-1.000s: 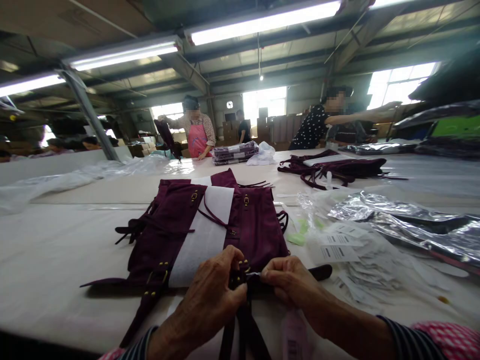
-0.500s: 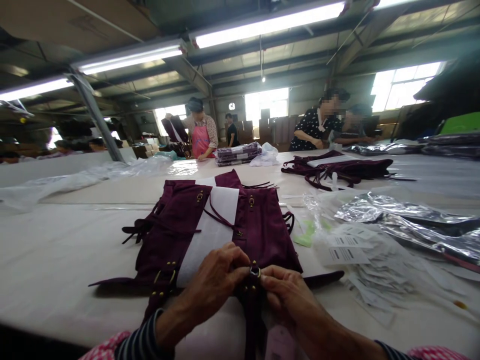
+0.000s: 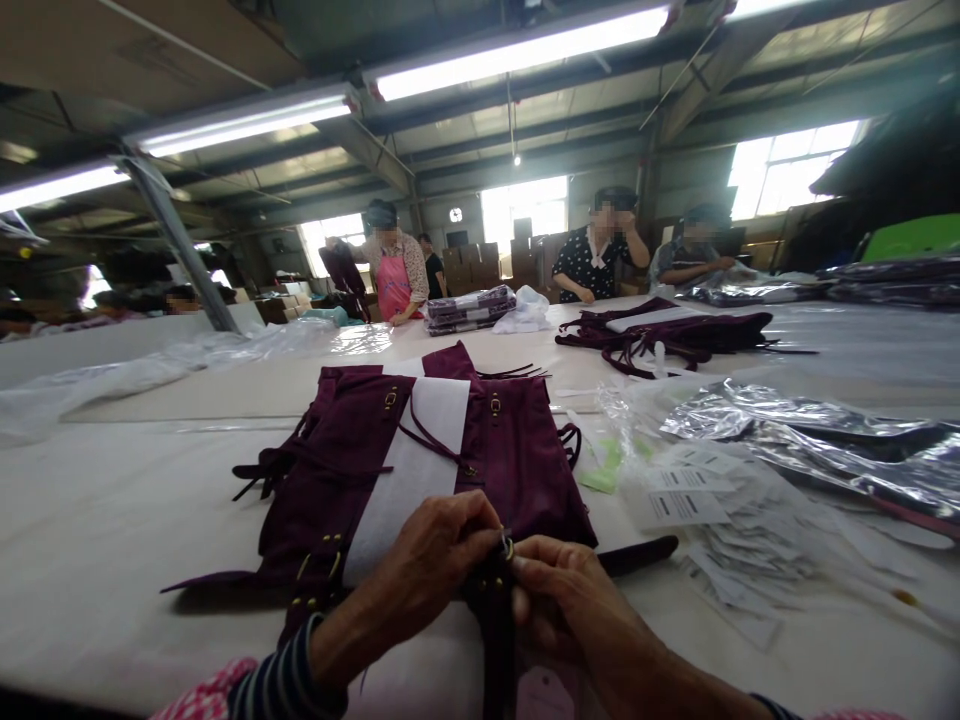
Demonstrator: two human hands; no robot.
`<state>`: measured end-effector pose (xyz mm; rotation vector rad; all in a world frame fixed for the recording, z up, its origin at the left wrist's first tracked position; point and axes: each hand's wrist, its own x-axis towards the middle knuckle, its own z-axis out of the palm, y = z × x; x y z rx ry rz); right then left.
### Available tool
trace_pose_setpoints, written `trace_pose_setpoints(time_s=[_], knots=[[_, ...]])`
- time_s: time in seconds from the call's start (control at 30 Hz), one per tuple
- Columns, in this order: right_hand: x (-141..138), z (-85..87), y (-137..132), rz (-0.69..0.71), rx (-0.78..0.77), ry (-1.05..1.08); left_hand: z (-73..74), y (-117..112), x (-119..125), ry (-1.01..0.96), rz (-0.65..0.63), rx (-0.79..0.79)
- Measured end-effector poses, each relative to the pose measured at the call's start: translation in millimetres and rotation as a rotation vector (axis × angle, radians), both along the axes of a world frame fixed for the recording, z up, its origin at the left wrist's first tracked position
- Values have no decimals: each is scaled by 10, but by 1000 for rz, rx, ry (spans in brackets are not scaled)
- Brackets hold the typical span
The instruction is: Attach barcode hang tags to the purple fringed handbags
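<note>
A dark purple bag [image 3: 517, 470] lies in front of me on the table, with a band of white paper [image 3: 397, 480] across it. My left hand [image 3: 435, 545] pinches at a metal ring [image 3: 509, 549] at the bag's near edge. From the other side, my right hand [image 3: 570, 595] grips the same ring between thumb and fingers. A dark strap [image 3: 499, 640] hangs from the ring toward me, and a pale pink hang tag [image 3: 546, 692] shows beside it. Whether anything small is between my left fingertips is hard to make out.
Loose white labels [image 3: 739, 570] and silvery plastic bags [image 3: 810, 435] lie at right. A second purple bag [image 3: 675, 330] rests farther back, near a wrapped stack [image 3: 469, 310]. Across the table stand a person in a pink apron [image 3: 403, 275] and others.
The ring has turned more edge-on between my fingers. The whole view has shifted slightly. Across the table, the person in dotted clothing has straightened and raised a hand to the head.
</note>
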<state>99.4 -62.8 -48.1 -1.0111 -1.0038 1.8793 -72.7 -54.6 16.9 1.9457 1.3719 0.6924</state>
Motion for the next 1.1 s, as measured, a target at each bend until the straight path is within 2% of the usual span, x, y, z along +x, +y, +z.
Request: trace_pose_setpoints(time_s=[0.13,0.23,0.37,0.5,0.63,0.7,0.8,0.87,0.97,1.1], knots=[[153,251,-89,96,127,-193,-79,-28,-10,-186,71,-114],[215,338,-84,116,211,-323,-170,9,-13,-351,94,-198],[207,307,49,128,269,-396,-223,63,7,-535,112,-274],[189,232,195,113,399,-442,-221,78,29,-575,165,-235],[185,226,285,30,538,-471,-230,110,34,-640,210,-220],[178,266,319,58,515,-429,-214,118,35,-660,201,-223],[165,340,366,231,398,-311,-168,101,40,-656,163,-215],[157,363,391,285,310,-253,-151,84,38,-655,148,-211],[147,344,406,227,259,-238,-192,81,19,-684,155,-204],[129,303,390,176,331,-266,-325,117,-16,-807,189,-274]])
